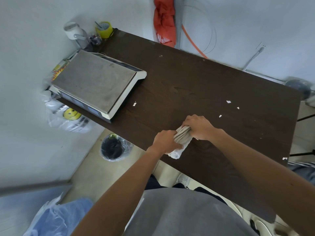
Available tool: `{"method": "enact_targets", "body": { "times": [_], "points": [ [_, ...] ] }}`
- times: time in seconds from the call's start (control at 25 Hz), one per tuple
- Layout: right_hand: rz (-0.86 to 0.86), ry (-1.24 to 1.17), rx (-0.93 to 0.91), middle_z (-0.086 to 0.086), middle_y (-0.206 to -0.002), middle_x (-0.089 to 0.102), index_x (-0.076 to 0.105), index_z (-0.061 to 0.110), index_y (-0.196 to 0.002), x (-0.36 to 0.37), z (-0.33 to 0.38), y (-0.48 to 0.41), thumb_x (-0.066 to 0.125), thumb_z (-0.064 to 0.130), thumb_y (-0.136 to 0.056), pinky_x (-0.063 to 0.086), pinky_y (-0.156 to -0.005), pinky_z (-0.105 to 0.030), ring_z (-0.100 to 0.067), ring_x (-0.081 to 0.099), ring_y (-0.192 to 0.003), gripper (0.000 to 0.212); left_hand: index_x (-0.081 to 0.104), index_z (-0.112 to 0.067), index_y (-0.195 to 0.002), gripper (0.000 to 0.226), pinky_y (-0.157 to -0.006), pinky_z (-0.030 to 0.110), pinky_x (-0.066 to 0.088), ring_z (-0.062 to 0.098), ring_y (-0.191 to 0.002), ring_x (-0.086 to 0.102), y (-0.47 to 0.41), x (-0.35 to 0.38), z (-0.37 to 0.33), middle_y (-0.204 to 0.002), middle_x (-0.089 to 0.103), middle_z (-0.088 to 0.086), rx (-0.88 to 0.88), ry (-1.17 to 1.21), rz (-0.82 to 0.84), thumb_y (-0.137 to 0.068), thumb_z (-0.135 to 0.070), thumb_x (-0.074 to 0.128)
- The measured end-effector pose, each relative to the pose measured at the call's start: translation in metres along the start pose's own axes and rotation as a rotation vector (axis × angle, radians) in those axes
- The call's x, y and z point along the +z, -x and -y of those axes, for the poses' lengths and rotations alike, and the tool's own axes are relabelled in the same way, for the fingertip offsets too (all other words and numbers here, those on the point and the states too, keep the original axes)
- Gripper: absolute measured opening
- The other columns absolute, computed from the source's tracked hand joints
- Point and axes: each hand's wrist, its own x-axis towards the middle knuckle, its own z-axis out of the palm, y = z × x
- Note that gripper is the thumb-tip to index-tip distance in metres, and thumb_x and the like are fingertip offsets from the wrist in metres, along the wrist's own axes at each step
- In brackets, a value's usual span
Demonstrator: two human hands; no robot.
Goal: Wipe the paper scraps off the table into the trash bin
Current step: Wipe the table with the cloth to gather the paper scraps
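Note:
A bunched whitish cloth point(181, 139) lies on the dark brown table point(187, 79) near its front edge. My left hand point(165, 142) grips the cloth's near end and my right hand point(198, 126) grips its far end. Small white paper scraps lie on the table: one point(134, 104) beside the scale, several point(228, 101) to the right of my hands, and one point(284, 158) at the right front edge. A black trash bin point(113, 147) with a clear liner stands on the floor below the table's left front edge.
A flat weighing scale point(97, 81) takes up the table's left end. A yellow tape roll point(104, 28) and a white container point(72, 30) stand at the back left corner. Plastic bags point(68, 120) hang left of the table; an orange cloth point(164, 21) hangs on the wall.

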Motion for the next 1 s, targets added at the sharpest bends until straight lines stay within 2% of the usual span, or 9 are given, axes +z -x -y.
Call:
{"method": "enact_targets", "body": {
  "times": [0.16,0.32,0.4,0.64,0.76,0.88,1.0],
  "points": [
    [0.028,0.018,0.024,0.003,-0.118,0.058,0.066,0.028,-0.114,-0.002,-0.012,0.013,0.054,0.007,-0.081,0.043,-0.091,-0.038,-0.021,0.052,-0.108,0.042,0.064,-0.017,-0.107,0.046,-0.077,0.036,0.053,0.023,-0.085,0.067,-0.001,0.008,-0.015,-0.096,0.071,0.001,0.050,0.025,0.022,-0.080,-0.053,0.072],
    [0.107,0.046,0.019,0.001,-0.113,0.058,0.066,0.028,-0.114,-0.020,-0.004,0.004,0.051,0.008,-0.080,0.045,-0.088,-0.040,-0.023,0.055,-0.108,0.042,0.063,-0.012,-0.108,0.036,-0.074,0.032,0.050,0.023,-0.085,0.067,0.000,-0.005,-0.010,-0.098,0.071,0.006,0.082,0.075,0.058,-0.087,-0.041,0.070],
    [0.111,0.025,0.047,0.001,-0.112,0.059,0.066,0.029,-0.115,-0.032,0.000,-0.005,0.049,0.007,-0.079,0.045,-0.086,-0.038,-0.023,0.057,-0.107,0.045,0.063,-0.011,-0.105,0.033,-0.077,0.035,0.052,0.025,-0.086,0.066,-0.002,-0.017,-0.003,-0.099,0.070,0.008,0.069,0.095,0.044,-0.087,-0.037,0.069],
    [0.034,-0.139,0.161,0.003,-0.108,0.058,0.062,0.032,-0.121,-0.055,0.011,-0.034,0.049,0.009,-0.079,0.046,-0.076,-0.036,-0.024,0.058,-0.102,0.050,0.059,-0.007,-0.119,0.035,-0.086,0.039,0.051,0.032,-0.104,0.062,-0.026,-0.074,0.026,-0.117,0.059,0.013,0.098,-0.012,-0.125,-0.089,-0.025,0.064],
    [-0.024,-0.183,0.183,0.000,-0.113,0.056,0.055,0.031,-0.128,-0.054,0.017,-0.047,0.055,0.016,-0.083,0.044,-0.081,-0.037,-0.025,0.057,-0.106,0.047,0.057,-0.010,-0.126,0.040,-0.094,0.041,0.050,0.031,-0.110,0.059,-0.040,-0.098,0.043,-0.122,0.059,0.012,0.137,-0.108,-0.173,-0.086,-0.016,0.065],
    [-0.096,-0.206,0.212,-0.002,-0.124,0.055,0.045,0.025,-0.138,-0.046,0.026,-0.060,0.056,0.024,-0.088,0.044,-0.087,-0.038,-0.026,0.057,-0.110,0.051,0.057,-0.010,-0.130,0.047,-0.095,0.039,0.045,0.031,-0.115,0.056,-0.054,-0.114,0.056,-0.124,0.058,0.012,0.170,-0.197,-0.235,-0.083,-0.009,0.065],
    [-0.162,-0.202,0.254,-0.004,-0.127,0.054,0.039,0.025,-0.143,-0.039,0.035,-0.070,0.054,0.027,-0.093,0.046,-0.087,-0.039,-0.028,0.059,-0.109,0.052,0.055,-0.008,-0.130,0.046,-0.097,0.038,0.045,0.029,-0.119,0.053,-0.068,-0.127,0.063,-0.127,0.056,0.012,0.203,-0.260,-0.294,-0.085,-0.007,0.065]
  ]
}}
